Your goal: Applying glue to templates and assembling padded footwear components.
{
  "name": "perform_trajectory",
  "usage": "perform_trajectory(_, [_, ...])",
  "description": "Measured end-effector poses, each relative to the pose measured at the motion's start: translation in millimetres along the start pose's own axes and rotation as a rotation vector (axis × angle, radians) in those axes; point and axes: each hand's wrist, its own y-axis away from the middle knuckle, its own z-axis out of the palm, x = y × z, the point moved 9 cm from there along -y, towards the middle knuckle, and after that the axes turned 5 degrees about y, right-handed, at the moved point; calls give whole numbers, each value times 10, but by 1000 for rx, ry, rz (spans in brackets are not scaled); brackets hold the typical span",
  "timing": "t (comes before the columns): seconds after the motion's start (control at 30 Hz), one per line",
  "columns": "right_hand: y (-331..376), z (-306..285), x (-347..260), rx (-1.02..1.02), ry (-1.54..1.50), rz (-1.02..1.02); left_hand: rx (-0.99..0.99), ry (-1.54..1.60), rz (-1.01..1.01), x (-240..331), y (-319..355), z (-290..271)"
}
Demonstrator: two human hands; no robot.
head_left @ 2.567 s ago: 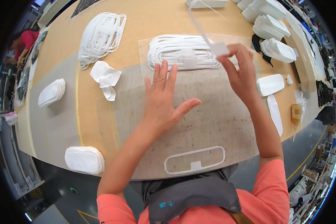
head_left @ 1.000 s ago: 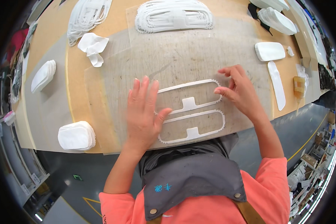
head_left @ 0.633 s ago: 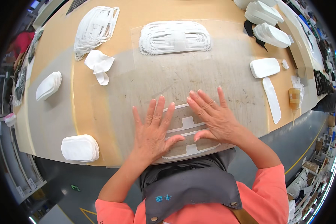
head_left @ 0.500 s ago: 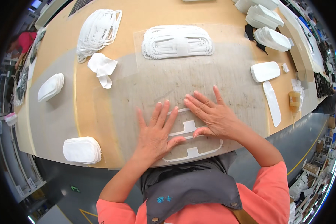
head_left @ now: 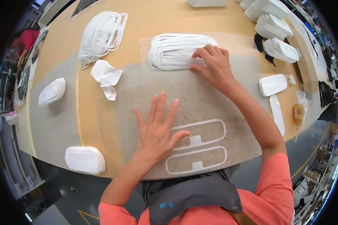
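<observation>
My left hand (head_left: 154, 131) lies open with spread fingers on the work surface, over the left end of the upper of two thin white oval frames. This upper frame (head_left: 208, 141) has scalloped ends and a small tab on its lower bar. Just below it, close to the table edge, the matching lower frame (head_left: 197, 165) lies flat. Farther off, my right hand (head_left: 213, 65) reaches over the right part of a pile of such white frames (head_left: 169, 52). Thumb and bent fingers pinch at a white frame there; the grip itself is partly hidden.
A second heap of white frames (head_left: 103, 35) and a crumpled white piece (head_left: 106, 75) lie at the far left. Stacks of white oval pads (head_left: 84, 160) stand around the table. A small amber bottle (head_left: 299, 112) is at the right edge. Another person (head_left: 28, 39) appears at far left.
My right hand has lifted off the two near frames and moved away to the pile, uncovering their right parts. My left hand has stayed nearly in place.
</observation>
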Motion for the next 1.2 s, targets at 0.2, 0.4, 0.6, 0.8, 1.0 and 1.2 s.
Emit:
perform_trajectory(0.2, [-61,-20,-11,1,-28,-37,47,-27,7,-45,-247,-78])
perform_trajectory(0.4, [-76,-36,90,-94,-224,39,65,-55,38,-23,-557,-38])
perform_trajectory(0.6, [-157,52,281,-196,-578,256,156,-92,54,-42,-953,5])
perform_trajectory(0.8, [-38,-27,1593,294,-1688,799,217,-67,82,-120,-1163,159])
perform_trajectory(1.0, [107,-755,1462,334,-1325,609,258,-104,74,-4,-959,-87])
perform_trajectory(1.2, [485,-682,363,-102,-921,399,149,1679,-249,-62,-636,-126])
